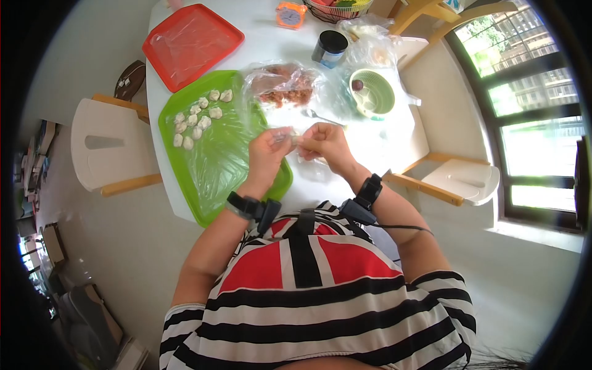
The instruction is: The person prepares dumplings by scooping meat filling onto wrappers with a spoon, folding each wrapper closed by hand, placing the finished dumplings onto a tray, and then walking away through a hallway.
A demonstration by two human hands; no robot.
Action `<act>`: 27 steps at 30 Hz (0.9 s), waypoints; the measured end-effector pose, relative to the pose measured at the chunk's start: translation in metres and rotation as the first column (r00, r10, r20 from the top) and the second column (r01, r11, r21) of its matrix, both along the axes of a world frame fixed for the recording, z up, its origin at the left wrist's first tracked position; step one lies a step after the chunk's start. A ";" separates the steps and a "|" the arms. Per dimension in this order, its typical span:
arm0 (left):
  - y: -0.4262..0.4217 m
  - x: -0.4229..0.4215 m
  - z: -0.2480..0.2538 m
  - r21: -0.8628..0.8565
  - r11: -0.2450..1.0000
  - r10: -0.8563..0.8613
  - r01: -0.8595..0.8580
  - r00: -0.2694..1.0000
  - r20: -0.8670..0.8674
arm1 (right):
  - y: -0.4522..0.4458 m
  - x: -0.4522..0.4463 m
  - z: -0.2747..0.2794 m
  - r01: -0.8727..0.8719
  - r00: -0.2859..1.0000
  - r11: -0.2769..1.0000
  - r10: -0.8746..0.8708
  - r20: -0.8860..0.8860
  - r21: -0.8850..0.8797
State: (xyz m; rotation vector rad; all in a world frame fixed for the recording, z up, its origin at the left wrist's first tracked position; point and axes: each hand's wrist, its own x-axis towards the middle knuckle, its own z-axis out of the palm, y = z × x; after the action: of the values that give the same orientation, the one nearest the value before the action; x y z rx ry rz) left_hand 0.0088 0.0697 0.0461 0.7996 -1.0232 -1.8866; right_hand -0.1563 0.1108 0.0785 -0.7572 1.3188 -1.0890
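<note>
My left hand (269, 154) and my right hand (325, 146) meet above the near part of the table. Between their pinched fingertips is a small pale dumpling (295, 140), mostly covered by the fingers. To the left lies a green tray (216, 166) lined with clear plastic, with several white folded dumplings (197, 121) grouped on its far half. Beyond my hands, minced meat filling (287, 95) sits in a clear plastic bag. A metal spoon (322, 117) rests just past my right hand. Under my hands, more clear plastic (314, 168) is partly hidden.
A red tray (194, 46) lies beyond the green one. Toward the back right are a dark-lidded jar (330, 48), plastic bags (373, 49) and a green strainer basket (377, 98) holding a dark round thing. An orange clock (290, 15) stands farther back. Chairs (114, 145) flank the table (302, 191).
</note>
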 end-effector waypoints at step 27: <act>-0.085 0.127 -0.060 -0.032 0.972 0.230 -0.233 0.916 0.328 | 0.008 -0.124 -0.063 -0.088 0.419 0.992 -0.041 -0.907 -0.085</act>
State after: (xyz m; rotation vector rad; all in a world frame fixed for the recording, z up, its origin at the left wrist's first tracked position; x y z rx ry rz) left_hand 0.1355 -0.0149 -0.0137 1.2166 -1.0678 -1.5869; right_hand -0.2803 0.1188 0.0155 -1.6095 2.1592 -0.6882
